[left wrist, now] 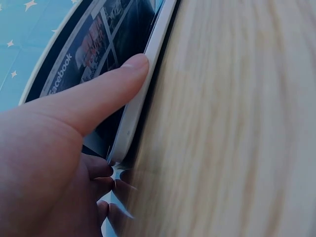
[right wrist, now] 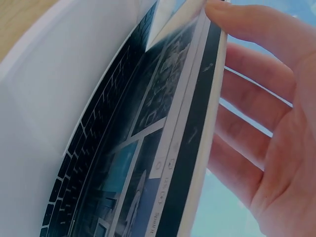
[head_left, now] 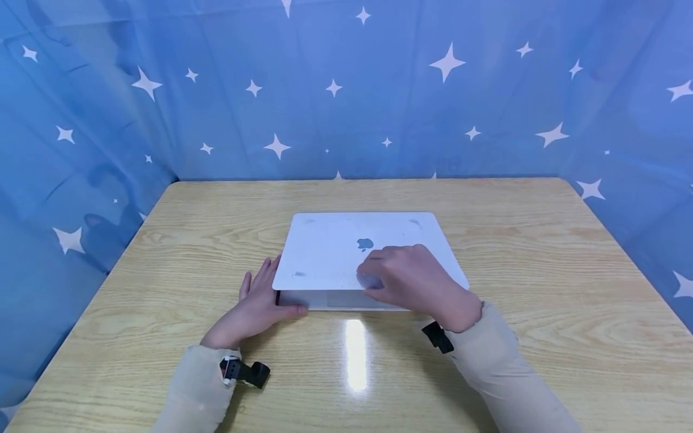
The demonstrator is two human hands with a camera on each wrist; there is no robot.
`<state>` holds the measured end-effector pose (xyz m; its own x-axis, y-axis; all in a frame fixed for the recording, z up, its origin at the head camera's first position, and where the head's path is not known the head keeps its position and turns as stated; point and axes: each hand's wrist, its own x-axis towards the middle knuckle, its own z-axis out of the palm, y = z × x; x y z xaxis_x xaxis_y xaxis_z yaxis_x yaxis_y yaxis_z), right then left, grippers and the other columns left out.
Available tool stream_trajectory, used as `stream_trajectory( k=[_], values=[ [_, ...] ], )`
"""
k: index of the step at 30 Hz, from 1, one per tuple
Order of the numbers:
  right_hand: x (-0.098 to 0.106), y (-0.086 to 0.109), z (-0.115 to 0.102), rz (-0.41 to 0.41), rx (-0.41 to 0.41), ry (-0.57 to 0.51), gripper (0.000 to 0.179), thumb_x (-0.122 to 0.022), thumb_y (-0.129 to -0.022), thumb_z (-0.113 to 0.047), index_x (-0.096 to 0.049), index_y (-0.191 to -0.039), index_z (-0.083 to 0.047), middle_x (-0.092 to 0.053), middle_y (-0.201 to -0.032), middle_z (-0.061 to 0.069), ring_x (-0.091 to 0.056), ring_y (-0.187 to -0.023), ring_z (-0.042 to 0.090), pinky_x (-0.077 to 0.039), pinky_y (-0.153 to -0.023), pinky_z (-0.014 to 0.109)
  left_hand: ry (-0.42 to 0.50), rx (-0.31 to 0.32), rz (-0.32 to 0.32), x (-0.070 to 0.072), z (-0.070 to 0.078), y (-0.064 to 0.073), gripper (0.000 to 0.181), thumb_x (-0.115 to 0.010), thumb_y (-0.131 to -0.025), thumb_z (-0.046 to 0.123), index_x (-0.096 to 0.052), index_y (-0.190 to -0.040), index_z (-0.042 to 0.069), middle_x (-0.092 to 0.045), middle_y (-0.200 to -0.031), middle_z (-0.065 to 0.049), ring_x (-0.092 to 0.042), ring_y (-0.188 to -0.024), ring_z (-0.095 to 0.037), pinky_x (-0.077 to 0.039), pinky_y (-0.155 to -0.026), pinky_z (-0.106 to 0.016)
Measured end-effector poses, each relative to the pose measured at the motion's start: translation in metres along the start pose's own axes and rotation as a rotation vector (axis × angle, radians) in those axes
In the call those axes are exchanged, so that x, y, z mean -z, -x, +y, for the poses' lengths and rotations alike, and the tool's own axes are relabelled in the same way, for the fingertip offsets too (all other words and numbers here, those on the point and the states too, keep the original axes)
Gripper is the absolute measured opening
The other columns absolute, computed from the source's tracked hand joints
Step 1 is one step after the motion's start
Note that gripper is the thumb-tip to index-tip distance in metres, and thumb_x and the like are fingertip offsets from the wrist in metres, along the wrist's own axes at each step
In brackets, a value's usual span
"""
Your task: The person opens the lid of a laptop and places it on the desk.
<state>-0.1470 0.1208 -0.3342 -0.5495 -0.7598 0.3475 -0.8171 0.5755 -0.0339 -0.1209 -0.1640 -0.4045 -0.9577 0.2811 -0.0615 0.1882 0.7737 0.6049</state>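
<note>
A silver laptop (head_left: 325, 255) lies on the table with its lid partly raised over the base (head_left: 319, 299). My right hand (head_left: 414, 276) pinches the lid's front edge, thumb on the screen side and fingers over the outer face. At the base's front left corner, my left hand (head_left: 260, 307) rests with a straight thumb (left wrist: 111, 86) along the front edge and fingers by the left side. The lit screen (right wrist: 148, 143) faces the dark keyboard (right wrist: 61, 187) in the right wrist view. Most of the keyboard is hidden from the head view.
The wooden table (head_left: 541, 270) carries the laptop near its middle, and a strip of light reflects off its front part. Blue cloth (head_left: 379, 114) with white stars hangs behind and at both sides. Each wrist bears a small black camera (head_left: 258, 374).
</note>
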Motion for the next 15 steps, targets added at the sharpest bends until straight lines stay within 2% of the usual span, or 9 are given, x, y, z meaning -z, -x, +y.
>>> stream_trajectory(
  k=[7,11,15],
  values=[
    [0.0048,0.0006,0.0001,0.017,-0.011,-0.036,0.01,-0.065,-0.072,-0.016,-0.06,-0.072,-0.024,-0.05,-0.069,-0.016,-0.038,-0.054,0.001,-0.025,-0.041,0.02,-0.01,-0.013,0.006,-0.0016,-0.0012,-0.0018,0.103,-0.065,-0.069,0.058,-0.004,-0.144,0.023,-0.009,-0.148,-0.009,0.006,-0.134,-0.031,0.01,-0.098,-0.054],
    [0.0061,0.0004,0.0001,0.041,-0.009,-0.034,0.02,-0.059,-0.073,-0.011,-0.046,-0.062,-0.022,-0.035,-0.062,-0.013,-0.026,-0.051,0.004,-0.015,-0.044,0.023,-0.013,-0.014,0.007,-0.0026,-0.0029,-0.0021,0.102,-0.064,-0.069,0.059,-0.004,-0.144,0.026,-0.009,-0.148,-0.008,0.006,-0.134,-0.031,0.011,-0.098,-0.054],
    [0.0067,0.0001,-0.0001,0.062,-0.01,-0.043,0.027,-0.052,-0.071,-0.006,-0.033,-0.058,-0.02,-0.022,-0.06,-0.01,-0.015,-0.053,0.006,-0.009,-0.047,0.025,-0.02,-0.014,0.005,-0.0034,-0.0041,-0.0016,0.101,-0.064,-0.068,0.06,-0.008,-0.144,0.024,-0.01,-0.148,-0.009,0.006,-0.133,-0.031,0.011,-0.098,-0.055]
  ],
)
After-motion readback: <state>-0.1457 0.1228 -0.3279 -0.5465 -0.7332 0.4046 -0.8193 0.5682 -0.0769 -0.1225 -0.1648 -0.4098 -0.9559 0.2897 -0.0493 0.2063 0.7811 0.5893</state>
